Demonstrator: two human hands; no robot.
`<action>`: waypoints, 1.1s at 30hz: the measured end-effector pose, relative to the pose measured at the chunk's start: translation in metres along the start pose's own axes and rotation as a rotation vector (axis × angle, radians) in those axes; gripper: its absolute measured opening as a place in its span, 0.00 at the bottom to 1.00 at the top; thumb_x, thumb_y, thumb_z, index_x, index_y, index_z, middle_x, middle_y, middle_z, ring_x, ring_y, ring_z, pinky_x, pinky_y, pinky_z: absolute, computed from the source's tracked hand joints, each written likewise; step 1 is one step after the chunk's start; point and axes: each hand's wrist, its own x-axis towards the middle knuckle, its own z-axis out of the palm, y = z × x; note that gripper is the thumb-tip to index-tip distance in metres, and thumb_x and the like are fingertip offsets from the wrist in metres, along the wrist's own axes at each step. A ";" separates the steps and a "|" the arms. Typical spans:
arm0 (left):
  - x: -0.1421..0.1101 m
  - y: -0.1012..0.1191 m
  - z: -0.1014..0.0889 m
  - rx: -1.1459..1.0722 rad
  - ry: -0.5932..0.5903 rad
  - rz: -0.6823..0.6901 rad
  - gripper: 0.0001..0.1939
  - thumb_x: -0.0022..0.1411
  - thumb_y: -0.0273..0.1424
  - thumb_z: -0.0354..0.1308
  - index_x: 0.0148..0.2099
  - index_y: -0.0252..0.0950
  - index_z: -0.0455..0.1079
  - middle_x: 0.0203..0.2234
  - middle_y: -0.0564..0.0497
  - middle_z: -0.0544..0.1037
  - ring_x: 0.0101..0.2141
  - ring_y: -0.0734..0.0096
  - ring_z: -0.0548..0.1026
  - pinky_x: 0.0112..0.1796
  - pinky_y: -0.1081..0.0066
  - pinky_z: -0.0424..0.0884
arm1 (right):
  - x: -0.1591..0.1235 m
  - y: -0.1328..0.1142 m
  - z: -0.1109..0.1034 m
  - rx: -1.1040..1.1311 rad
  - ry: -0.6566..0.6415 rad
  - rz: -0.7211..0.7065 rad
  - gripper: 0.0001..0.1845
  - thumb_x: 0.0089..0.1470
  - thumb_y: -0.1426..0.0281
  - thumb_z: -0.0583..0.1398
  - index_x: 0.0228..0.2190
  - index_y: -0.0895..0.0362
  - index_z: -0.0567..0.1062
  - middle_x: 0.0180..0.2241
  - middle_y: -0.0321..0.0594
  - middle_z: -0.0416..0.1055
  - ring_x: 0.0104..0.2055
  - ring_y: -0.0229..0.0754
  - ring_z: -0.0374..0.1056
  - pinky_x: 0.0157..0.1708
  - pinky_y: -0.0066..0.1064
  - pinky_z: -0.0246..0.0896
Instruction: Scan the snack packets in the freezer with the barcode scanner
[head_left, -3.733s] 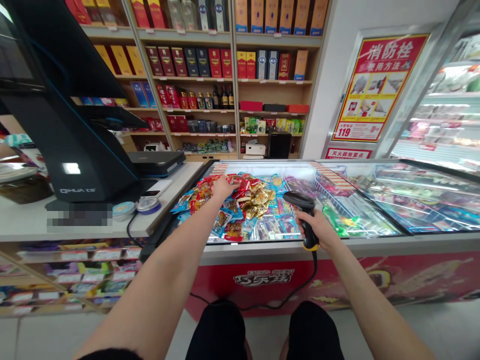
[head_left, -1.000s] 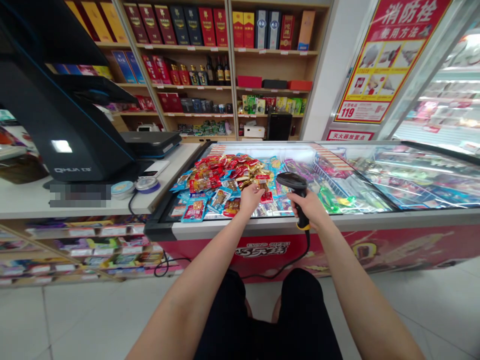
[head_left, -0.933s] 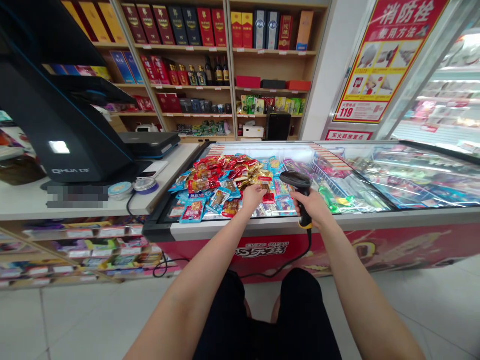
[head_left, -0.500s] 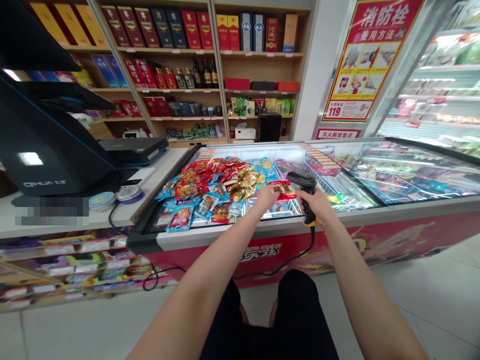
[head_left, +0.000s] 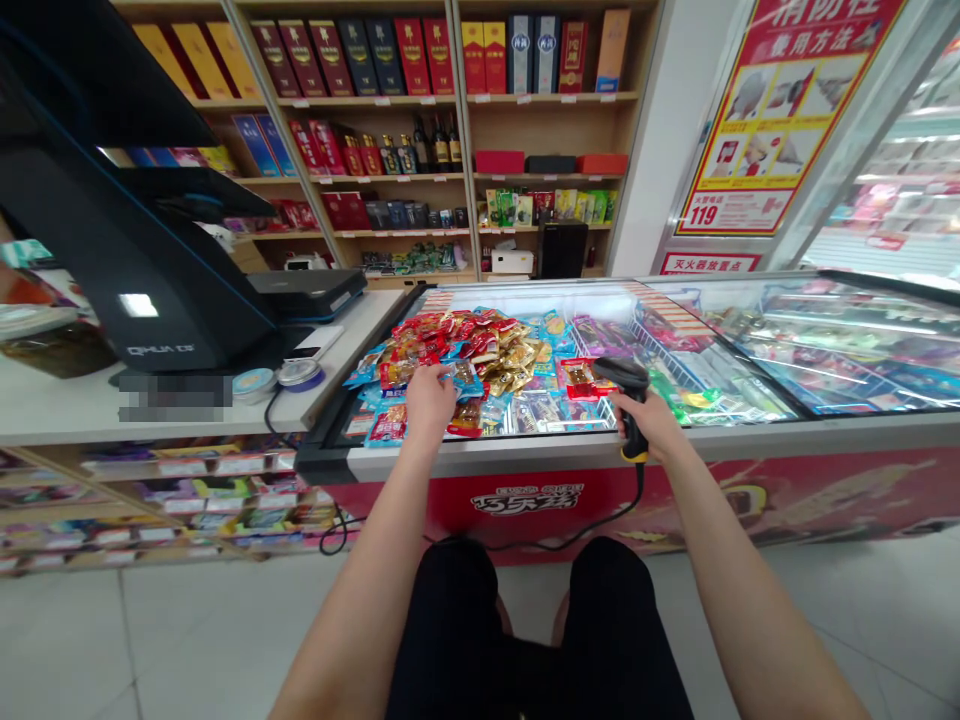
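My right hand (head_left: 651, 425) is wrapped round the grip of a black barcode scanner (head_left: 624, 378) with a yellow base, held over the glass top of a chest freezer. Beside the scanner's head lies a red snack packet (head_left: 577, 378) on the glass. My left hand (head_left: 431, 400) is at the near side of a heap of snack packets (head_left: 480, 338) in red, gold and blue. Its fingers are bent and closed at the edge of a blue snack packet (head_left: 466, 378); the fingertips are partly hidden.
The chest freezer (head_left: 540, 450) runs across in front of me. On the left, a counter (head_left: 322, 375) holds a dark checkout machine (head_left: 172, 300) and small round tubs (head_left: 300, 374). The scanner's cable (head_left: 555, 546) hangs down the freezer front. Shelves of boxes (head_left: 382, 57) stand behind.
My left hand has moved left from the red packet by the scanner to the heap, leaving that packet on the glass. The right hand still holds the scanner. The view has turned slightly left.
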 end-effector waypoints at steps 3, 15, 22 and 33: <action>-0.002 -0.030 -0.018 0.094 -0.028 -0.106 0.12 0.47 0.33 0.74 0.33 0.39 0.75 0.34 0.43 0.78 0.42 0.48 0.78 0.52 0.49 0.72 | 0.002 0.005 0.002 -0.001 -0.011 0.004 0.24 0.38 0.57 0.73 0.29 0.54 0.67 0.17 0.30 0.66 0.16 0.35 0.61 0.14 0.26 0.59; -0.027 -0.005 -0.028 0.302 -0.106 0.036 0.10 0.65 0.28 0.57 0.45 0.35 0.78 0.50 0.35 0.77 0.50 0.44 0.76 0.52 0.51 0.70 | -0.006 0.001 0.015 -0.035 -0.028 -0.014 0.21 0.40 0.58 0.72 0.27 0.54 0.68 0.17 0.32 0.67 0.16 0.35 0.61 0.14 0.28 0.59; -0.022 0.025 -0.004 -0.528 -0.204 -0.351 0.08 0.65 0.35 0.59 0.40 0.36 0.76 0.31 0.49 0.80 0.34 0.64 0.79 0.37 0.66 0.79 | -0.014 -0.008 0.022 -0.089 -0.099 -0.035 0.20 0.42 0.59 0.71 0.25 0.55 0.69 0.17 0.31 0.67 0.16 0.35 0.61 0.16 0.28 0.59; -0.037 0.044 0.032 -0.564 -0.394 -0.251 0.15 0.50 0.33 0.68 0.42 0.35 0.79 0.32 0.50 0.83 0.30 0.69 0.77 0.34 0.71 0.74 | -0.033 -0.022 0.038 -0.468 -0.195 -0.217 0.18 0.47 0.58 0.66 0.37 0.54 0.69 0.17 0.29 0.67 0.18 0.40 0.65 0.22 0.31 0.61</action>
